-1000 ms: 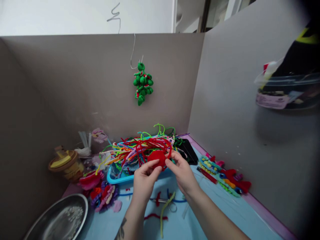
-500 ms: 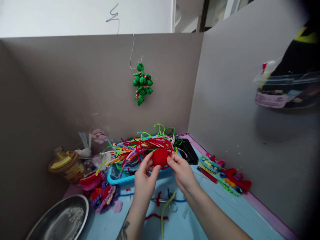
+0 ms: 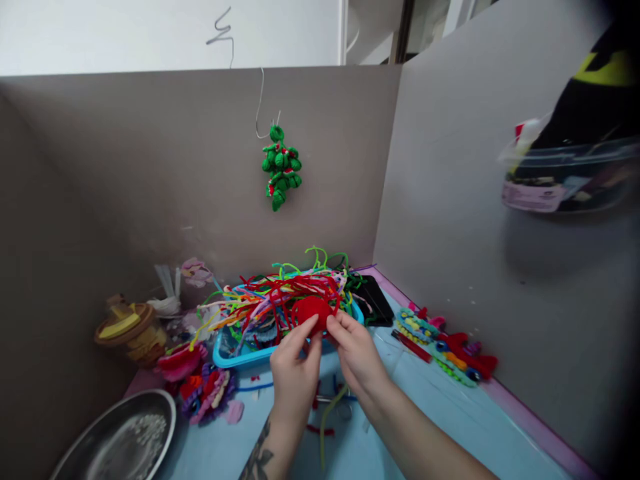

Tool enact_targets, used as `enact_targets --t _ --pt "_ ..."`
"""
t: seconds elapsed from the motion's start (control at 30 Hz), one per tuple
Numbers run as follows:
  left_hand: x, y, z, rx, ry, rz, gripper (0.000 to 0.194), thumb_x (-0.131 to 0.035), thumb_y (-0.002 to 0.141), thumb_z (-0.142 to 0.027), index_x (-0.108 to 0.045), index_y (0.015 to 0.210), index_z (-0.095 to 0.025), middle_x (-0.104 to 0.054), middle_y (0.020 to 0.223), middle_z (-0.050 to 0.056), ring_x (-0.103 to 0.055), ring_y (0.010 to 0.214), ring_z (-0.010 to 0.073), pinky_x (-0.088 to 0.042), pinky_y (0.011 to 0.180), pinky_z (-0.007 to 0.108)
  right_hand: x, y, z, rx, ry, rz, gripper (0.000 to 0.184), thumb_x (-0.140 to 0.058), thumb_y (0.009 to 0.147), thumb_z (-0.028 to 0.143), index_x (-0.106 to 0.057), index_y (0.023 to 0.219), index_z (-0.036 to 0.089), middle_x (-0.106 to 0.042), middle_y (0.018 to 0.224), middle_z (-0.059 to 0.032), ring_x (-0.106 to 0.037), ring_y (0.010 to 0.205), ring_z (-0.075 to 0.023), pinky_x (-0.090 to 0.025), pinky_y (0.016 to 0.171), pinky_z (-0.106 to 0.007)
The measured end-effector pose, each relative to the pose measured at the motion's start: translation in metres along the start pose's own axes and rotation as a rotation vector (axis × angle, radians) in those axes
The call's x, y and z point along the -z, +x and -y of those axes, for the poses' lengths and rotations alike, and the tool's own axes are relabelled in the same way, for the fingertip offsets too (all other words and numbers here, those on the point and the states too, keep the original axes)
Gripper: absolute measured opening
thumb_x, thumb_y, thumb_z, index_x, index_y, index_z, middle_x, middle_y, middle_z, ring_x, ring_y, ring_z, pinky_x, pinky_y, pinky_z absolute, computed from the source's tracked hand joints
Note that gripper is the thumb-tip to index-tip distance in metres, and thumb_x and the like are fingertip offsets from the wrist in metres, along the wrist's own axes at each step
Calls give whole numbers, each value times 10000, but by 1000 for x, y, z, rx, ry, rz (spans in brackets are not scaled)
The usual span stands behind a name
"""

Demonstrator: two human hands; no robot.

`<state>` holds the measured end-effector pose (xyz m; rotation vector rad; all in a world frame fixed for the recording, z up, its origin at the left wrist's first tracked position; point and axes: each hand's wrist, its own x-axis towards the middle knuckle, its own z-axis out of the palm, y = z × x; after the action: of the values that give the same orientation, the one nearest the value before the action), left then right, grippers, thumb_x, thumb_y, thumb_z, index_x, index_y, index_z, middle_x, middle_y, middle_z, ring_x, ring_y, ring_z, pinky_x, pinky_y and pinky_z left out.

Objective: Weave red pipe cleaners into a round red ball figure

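Observation:
A round red fuzzy piece (image 3: 312, 307) is held up in front of the blue tray (image 3: 245, 360). My left hand (image 3: 296, 357) pinches its lower edge between thumb and finger. On its right edge my right hand (image 3: 356, 347) is closed in a pinch too. Behind the piece, the tray is heaped with soft strands (image 3: 280, 293) in red, green, yellow, pink and other colours. Below my hands a yellow-green strand (image 3: 327, 420) and short red bits (image 3: 320, 431) lie on the light blue table cover, near scissors (image 3: 343, 410) partly hidden by my wrists.
At left stand a steel bowl (image 3: 167, 427) with small pale bits, colourful soft pieces (image 3: 207, 397) and a brown lidded tub (image 3: 135, 327). At right lie a black flat object (image 3: 373, 300), a red pen-like tool (image 3: 413, 347) and fish-shaped pieces (image 3: 457, 353). A green ornament (image 3: 281, 167) hangs ahead; a clear container (image 3: 560, 177) hangs right.
My left hand has shifted toward the right along the red piece's lower edge, nearer my right hand. The red piece has moved slightly left in view and looks tilted.

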<state>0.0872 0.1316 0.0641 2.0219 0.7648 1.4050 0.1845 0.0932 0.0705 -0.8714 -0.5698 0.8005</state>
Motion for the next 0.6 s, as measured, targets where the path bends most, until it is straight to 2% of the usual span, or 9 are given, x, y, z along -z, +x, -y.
enact_targets --t 0.13,0.33,0.47,0.6 --pt "3 0 0 -2 5 -45 246 -617 776 -211 -677 1013 -231 -713 899 35 -640 726 155 -519 677 276 -1 -2 -2 28 -38 2 184 -656 736 349 -620 652 189 -645 844 -32 -554 843 -177 -410 853 -336" --pt "4 1 -2 53 29 -36 228 -637 757 -244 -700 977 -240 -722 877 43 -650 724 177 -521 692 302 -6 -5 -1 -7 10 35 216 -628 758 375 -658 871 193 -664 929 -55 -570 922 -207 -428 866 -366" --pt "6 2 -5 112 2 -55 184 -653 737 -264 -720 906 -233 -727 846 48 -657 727 191 -522 703 316 -9 -7 -1 -52 52 47 222 -631 754 375 -653 882 195 -669 961 -60 -590 908 -213 -450 831 -364" --pt "7 4 -6 178 -52 -44 193 -646 741 -273 -718 911 -216 -725 867 54 -657 747 190 -521 704 306 -8 -8 -3 -43 64 44 215 -640 751 351 -646 902 198 -674 944 -52 -590 917 -211 -430 871 -378"
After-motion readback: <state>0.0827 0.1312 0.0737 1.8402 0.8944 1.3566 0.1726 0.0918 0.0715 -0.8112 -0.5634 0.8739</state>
